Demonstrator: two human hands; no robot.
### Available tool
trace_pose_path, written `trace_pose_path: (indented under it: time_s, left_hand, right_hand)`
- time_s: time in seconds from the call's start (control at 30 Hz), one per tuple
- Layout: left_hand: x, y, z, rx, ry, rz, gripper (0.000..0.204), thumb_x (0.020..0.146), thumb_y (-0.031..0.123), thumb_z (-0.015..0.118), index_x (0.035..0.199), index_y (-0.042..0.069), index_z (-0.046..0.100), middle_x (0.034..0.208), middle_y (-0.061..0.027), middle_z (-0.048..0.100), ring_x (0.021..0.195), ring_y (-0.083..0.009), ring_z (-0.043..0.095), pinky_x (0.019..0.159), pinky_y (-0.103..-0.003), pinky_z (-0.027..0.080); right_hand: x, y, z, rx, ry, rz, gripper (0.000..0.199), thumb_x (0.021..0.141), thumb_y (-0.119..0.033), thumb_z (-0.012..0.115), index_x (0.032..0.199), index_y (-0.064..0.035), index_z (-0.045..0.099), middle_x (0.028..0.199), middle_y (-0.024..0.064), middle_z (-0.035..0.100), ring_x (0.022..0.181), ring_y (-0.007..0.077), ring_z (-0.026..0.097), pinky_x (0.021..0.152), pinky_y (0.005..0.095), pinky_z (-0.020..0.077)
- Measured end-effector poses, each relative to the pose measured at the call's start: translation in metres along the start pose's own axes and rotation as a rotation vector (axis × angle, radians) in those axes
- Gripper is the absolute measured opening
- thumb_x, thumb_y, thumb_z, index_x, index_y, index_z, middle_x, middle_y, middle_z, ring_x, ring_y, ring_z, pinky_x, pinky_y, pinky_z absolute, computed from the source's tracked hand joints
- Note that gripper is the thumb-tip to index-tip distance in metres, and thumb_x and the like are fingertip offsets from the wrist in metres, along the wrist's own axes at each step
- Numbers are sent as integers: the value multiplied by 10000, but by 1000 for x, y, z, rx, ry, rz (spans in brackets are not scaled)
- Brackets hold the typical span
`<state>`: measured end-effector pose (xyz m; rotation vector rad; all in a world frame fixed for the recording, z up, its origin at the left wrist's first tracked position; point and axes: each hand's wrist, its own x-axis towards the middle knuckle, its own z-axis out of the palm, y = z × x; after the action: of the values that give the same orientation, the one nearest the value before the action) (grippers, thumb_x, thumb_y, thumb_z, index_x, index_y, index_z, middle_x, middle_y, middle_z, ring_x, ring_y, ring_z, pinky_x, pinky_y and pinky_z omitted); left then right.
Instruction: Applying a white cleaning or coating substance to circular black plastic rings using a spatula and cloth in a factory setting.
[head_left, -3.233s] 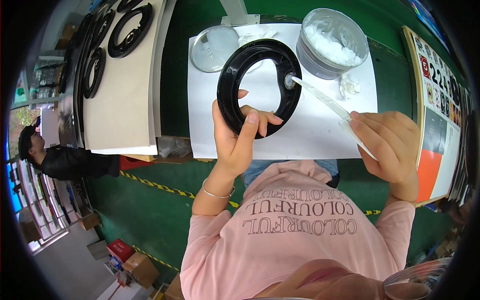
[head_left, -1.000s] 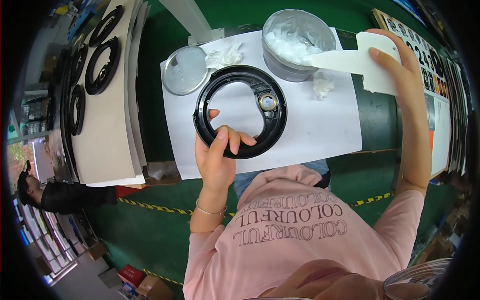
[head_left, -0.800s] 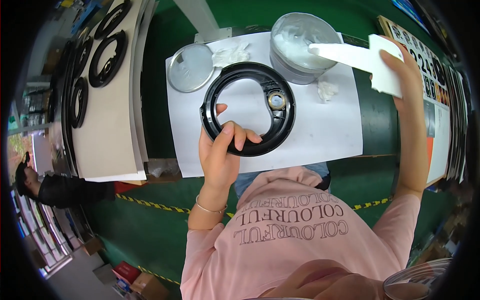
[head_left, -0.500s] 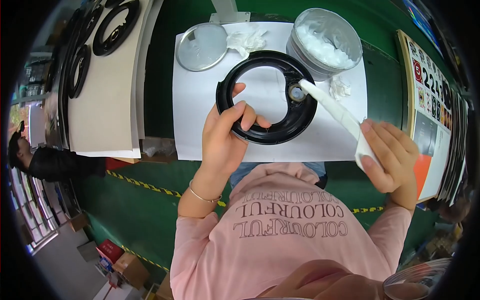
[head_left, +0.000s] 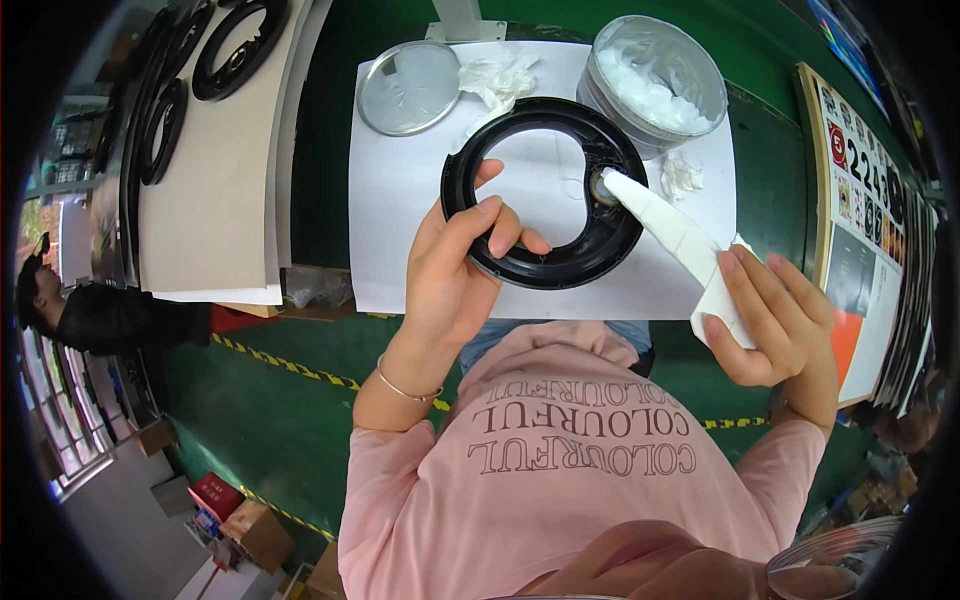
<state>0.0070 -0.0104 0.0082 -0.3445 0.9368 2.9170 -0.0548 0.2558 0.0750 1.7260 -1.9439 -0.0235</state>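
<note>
My left hand (head_left: 465, 245) grips the lower left rim of a glossy black plastic ring (head_left: 560, 272), thumb on the near face and fingers curled through its opening. On the ring's right side, a small round hole (head_left: 602, 187) sits in the thicker part. A folded white wipe (head_left: 672, 225) is pinched in my right hand (head_left: 770, 320), and its narrow tip touches the ring at that hole. Whether the tip goes into the hole I cannot tell. The ring is held above a white sheet (head_left: 400, 270).
Behind the ring stands a clear tub (head_left: 655, 85) lined with a bag of white material. A round translucent lid (head_left: 408, 88) and crumpled tissues (head_left: 500, 78) lie on the sheet. More black rings (head_left: 240, 50) rest on a board at left. A calendar (head_left: 860, 230) leans at right.
The ring and my left hand have shifted slightly right. The wipe's tip has moved from the hole's upper edge down onto the hole, and my right hand has shifted a little left.
</note>
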Motion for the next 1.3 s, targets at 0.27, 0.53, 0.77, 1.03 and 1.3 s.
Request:
trace_pose_path:
  time_s: [0.27, 0.53, 0.77, 1.03, 1.3]
  left_hand:
    - [-3, -1, 4, 157, 5, 100, 306, 860, 53, 375, 1166, 36, 371, 601, -60, 439, 677, -281, 588, 649, -371, 469]
    - [-7, -1, 6, 280, -38, 180, 313, 862, 43, 378, 1172, 22, 342, 576, -69, 455, 658, -277, 592, 655, -373, 470]
    - [-7, 0, 5, 286, -28, 173, 312, 865, 42, 371, 1174, 22, 337, 578, -68, 457, 671, -277, 597, 665, -373, 471]
    - [-6, -2, 2, 350, -63, 233, 316, 862, 39, 380, 1172, 12, 322, 574, -58, 448, 668, -266, 600, 672, -369, 468]
    - [-7, -3, 4, 411, -38, 257, 317, 859, 41, 381, 1168, 5, 324, 560, -51, 440, 631, -255, 595, 671, -355, 465]
  right_hand:
    - [2, 4, -9, 150, 58, 107, 286, 701, -132, 610, 951, -148, 473, 888, 145, 612, 730, 223, 614, 663, 304, 476]
    - [6, 1, 1, 166, 102, 125, 265, 679, -115, 640, 908, -138, 510, 859, 125, 618, 688, 216, 606, 663, 308, 482]
    - [7, -3, 3, 111, 54, 57, 251, 691, -123, 634, 911, -146, 516, 852, 120, 618, 685, 209, 606, 654, 300, 483]
    - [-2, 11, -4, 397, 45, 294, 278, 674, -42, 570, 940, -96, 509, 887, 110, 622, 726, 231, 600, 700, 352, 477]
    - [-13, 22, 13, 461, 319, 806, 241, 671, 64, 585, 907, 20, 568, 890, 163, 615, 764, 265, 605, 684, 313, 479]
